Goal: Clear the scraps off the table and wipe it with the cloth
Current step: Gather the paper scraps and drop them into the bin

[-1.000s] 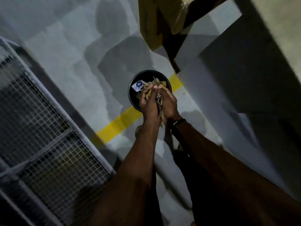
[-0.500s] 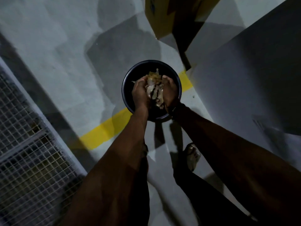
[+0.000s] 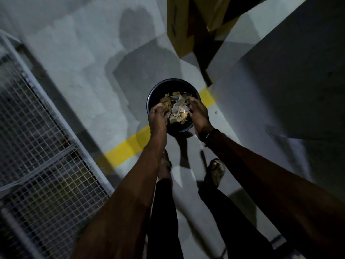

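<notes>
Black plastic is forming the round bin (image 3: 151,101) that is standing on the pale floor, straddling the yellow line (image 3: 128,146), and the person is standing just near of it with both arms reaching over its rim. The scraps (image 3: 176,107), a crumpled heap of tan and whitish bits, are sitting in the mouth of the bin between the two hands. The left hand (image 3: 157,116) is hovering at the near-left side of the rim with its fingers curled inward at the edge of the heap; whether they are pinching any pieces or only brushing them is too dark to tell. The right hand (image 3: 198,114) is sitting at the right side, its fingers likewise bent toward the pile and seemingly touching it, though a firm grip cannot be made out.

The step in hand appears to be dropping the gathered waste. Doing it well is probably a matter of keeping both hands inside the rim's outline while the fingers are spreading, so light pieces are falling straight down rather than drifting onto the floor. Rubbing the palms together over the opening should be shaking off clinging bits. The table and cloth are not in view, so the wiping is still waiting. A wire-mesh panel (image 3: 37,146) is lying at the left, and a cardboard box (image 3: 179,25) is standing at the far side.
</notes>
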{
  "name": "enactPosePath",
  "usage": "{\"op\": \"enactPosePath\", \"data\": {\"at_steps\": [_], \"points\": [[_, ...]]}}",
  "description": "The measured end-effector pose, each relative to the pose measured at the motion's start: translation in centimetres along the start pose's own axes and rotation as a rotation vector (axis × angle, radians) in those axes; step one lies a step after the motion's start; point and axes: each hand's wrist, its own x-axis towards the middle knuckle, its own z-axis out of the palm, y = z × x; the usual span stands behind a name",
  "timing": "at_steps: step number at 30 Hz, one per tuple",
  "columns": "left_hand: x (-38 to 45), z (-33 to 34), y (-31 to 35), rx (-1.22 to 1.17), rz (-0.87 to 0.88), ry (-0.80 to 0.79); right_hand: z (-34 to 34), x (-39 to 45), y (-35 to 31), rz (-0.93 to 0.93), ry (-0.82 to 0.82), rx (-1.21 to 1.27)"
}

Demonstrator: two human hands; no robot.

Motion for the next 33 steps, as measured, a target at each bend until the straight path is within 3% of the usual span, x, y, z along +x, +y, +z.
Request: {"op": "enactPosePath", "data": {"at_steps": [11, 19, 25, 33], "points": [[-22.3, 0.9, 14.2, 0.08, 0.107, -0.18, -3.6, -23.5, -15.0, -0.116, -0.034, 0.2], [-38.3, 5.6, 22.3, 0.143, 0.201, -0.375, -10.9, -38.5, -22.5, -0.265, 0.084, 0.351], [-46.3, 10.2, 21.6, 0.335, 0.284, -0.555, -18.7, -44.9, -21.4, -0.344, 0.215, 0.377], [-53.4, 18.7, 14.3, 0.461, 0.282, -0.719, -31.5, -49.7, -18.8, -0.38, 0.496, 0.46]]}}
